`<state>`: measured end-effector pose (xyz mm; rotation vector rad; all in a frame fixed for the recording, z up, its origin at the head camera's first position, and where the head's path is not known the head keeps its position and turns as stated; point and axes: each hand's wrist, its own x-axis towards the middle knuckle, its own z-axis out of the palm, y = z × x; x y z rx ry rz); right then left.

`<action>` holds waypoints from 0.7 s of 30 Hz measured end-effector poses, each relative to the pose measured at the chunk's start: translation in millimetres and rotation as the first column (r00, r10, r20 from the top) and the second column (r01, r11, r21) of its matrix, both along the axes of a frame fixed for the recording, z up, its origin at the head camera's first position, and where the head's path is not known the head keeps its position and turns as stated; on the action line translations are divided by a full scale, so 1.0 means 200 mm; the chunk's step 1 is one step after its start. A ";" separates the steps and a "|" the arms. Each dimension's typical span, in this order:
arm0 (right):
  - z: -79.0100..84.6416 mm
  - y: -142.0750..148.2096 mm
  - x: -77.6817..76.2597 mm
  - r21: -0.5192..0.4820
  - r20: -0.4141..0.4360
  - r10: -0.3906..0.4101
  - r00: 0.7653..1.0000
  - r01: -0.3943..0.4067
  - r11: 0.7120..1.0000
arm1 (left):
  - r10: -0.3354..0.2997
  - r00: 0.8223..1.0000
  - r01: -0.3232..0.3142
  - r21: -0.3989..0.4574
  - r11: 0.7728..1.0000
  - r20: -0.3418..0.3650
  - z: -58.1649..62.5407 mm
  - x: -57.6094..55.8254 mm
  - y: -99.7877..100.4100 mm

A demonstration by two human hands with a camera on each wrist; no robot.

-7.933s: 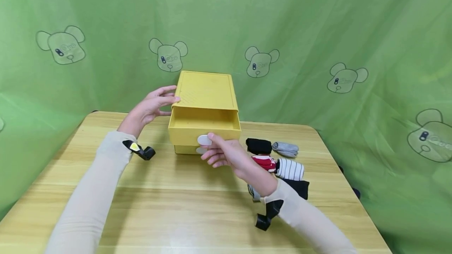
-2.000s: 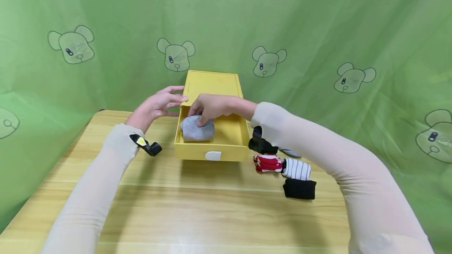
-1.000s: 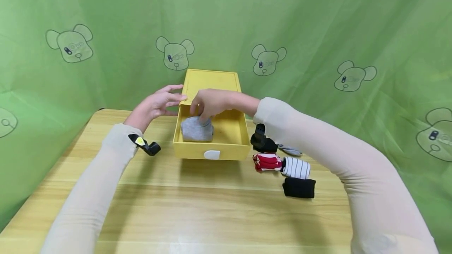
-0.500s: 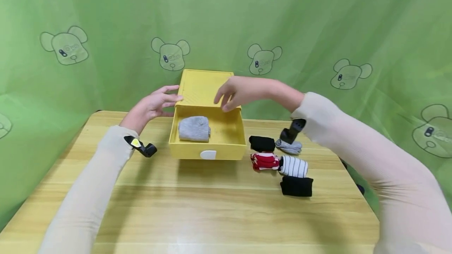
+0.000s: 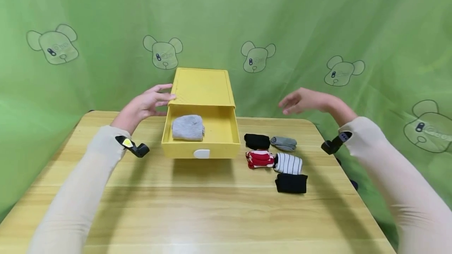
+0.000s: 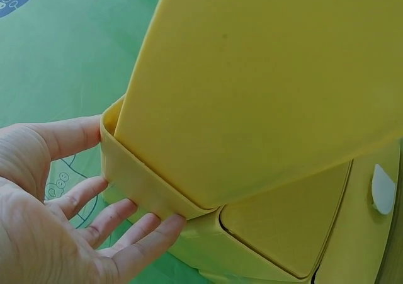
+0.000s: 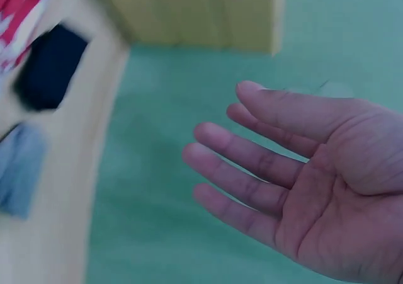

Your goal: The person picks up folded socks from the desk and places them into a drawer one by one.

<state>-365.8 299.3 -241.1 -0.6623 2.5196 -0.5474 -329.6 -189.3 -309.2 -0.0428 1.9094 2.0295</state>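
Note:
A yellow drawer box [image 5: 203,85] stands at the back of the table with its upper drawer [image 5: 220,128] pulled out. My left hand [image 5: 144,105] rests its fingertips and thumb against the box's left side, fingers extended. In the drawer's left part lies a folded grey garment [image 5: 188,127], perhaps rolled socks. My right hand [image 5: 305,100] hangs in the air right of the box, palm bare and fingers loosely bent; the right wrist view shows nothing in it. Below it sit a grey rolled bundle [image 5: 283,143] and a black one [image 5: 257,141].
Nearer on the wooden table [image 5: 197,214] lie a red-and-white bundle [image 5: 259,159], a white striped one [image 5: 288,163] and another black one [image 5: 291,183]. A white handle [image 5: 201,153] marks the drawer's front. A green curtain [image 5: 212,19] hangs behind.
Earlier the right hand pulled the drawer out and laid the grey garment inside. It has since let go and moved right, away from the box. The left hand stays at the box's side.

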 end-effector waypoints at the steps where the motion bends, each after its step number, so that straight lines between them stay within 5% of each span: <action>1: -0.05 0.04 -0.03 -0.003 0.022 -0.012 1.000 0.012 1.000 | -0.003 1.000 0.003 -0.005 1.000 -0.004 0.00 0.00 0.00; 11: -0.51 0.24 -0.20 0.092 0.139 -0.094 0.986 0.081 0.992 | -0.005 1.000 0.005 0.001 1.000 -0.004 0.00 0.00 -0.01; 21: -0.73 0.28 -0.23 0.134 0.088 -0.156 0.984 0.144 0.981 | 0.009 1.000 -0.009 0.014 1.000 0.013 0.00 -0.01 0.00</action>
